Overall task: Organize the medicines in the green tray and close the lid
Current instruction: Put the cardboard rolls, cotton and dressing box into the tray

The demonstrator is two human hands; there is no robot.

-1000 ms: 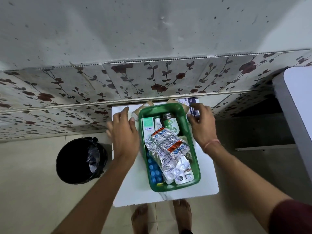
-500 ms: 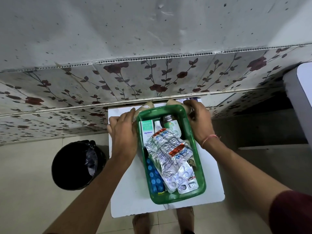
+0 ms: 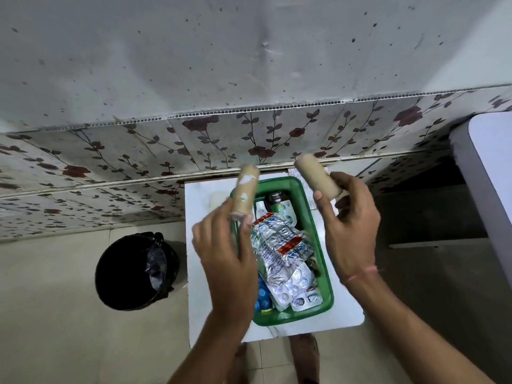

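A green tray (image 3: 326, 284) stands on a small white table (image 3: 343, 309), filled with silver blister strips (image 3: 282, 253), a blue strip (image 3: 262, 296), a white box and small bottles (image 3: 279, 202) at its far end. My left hand (image 3: 224, 256) holds a tan bandage roll (image 3: 245, 191) with white marks, lifted over the tray's far left corner. My right hand (image 3: 349, 225) holds a second tan bandage roll (image 3: 317, 176) above the far right corner. No lid is visible.
A black bin (image 3: 135, 270) with a dark liner stands on the floor left of the table. A floral-tiled wall (image 3: 249, 134) runs behind. A white surface (image 3: 487, 173) juts in at right. Paper (image 3: 309, 189) lies behind the tray. Bare feet show below the table.
Both hands were resting beside the tray's far corners on the rolls; now each has lifted a tan roll up off the table above the tray.
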